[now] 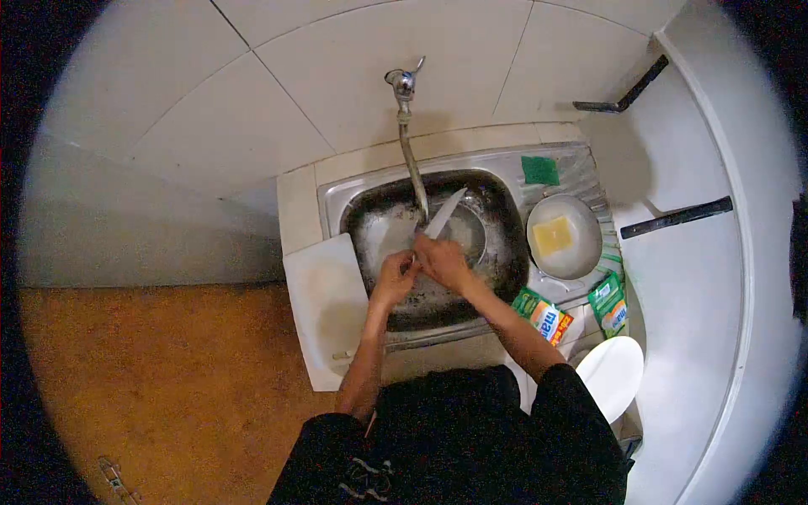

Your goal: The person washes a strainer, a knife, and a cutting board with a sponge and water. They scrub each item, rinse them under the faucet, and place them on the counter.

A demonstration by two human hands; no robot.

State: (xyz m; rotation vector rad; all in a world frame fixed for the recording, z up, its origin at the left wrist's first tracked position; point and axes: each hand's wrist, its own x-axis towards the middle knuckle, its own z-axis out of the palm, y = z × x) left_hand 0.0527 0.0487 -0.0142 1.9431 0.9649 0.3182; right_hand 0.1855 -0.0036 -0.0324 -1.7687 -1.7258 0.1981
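Two black sleeves (pixel 581 412) were nearest, and bare arms came out of them over the near edge of the sink (pixel 335 198). A white plate (pixel 610 374) was close to the right sleeve. On the left, a white board (pixel 324 303) lay over part of the sink's rim, and its left edge showed against the brown floor (pixel 185 370). The right arm passed close by a green packet (pixel 543 316), with another green packet (pixel 608 305) to its right. Both had big letters starting with "ma", but the smaller words were too blurry to read. Over the sink, the right hand (pixel 442 263) had its fingers closed on a knife (pixel 446 212). The blade pointed away, with its tip near the sink's far wall. The left hand (pixel 396 278) had its fingers curled in narrow, right beside the other hand; I could not tell if they held the handle. Both hands had room before the side walls. Right of the sink sat a round bowl (pixel 582 252) with a yellow pad (pixel 552 236) in it. Farther back were a green pad (pixel 539 171), a bent tap (pixel 408 147) and the tiled wall (pixel 337 84).
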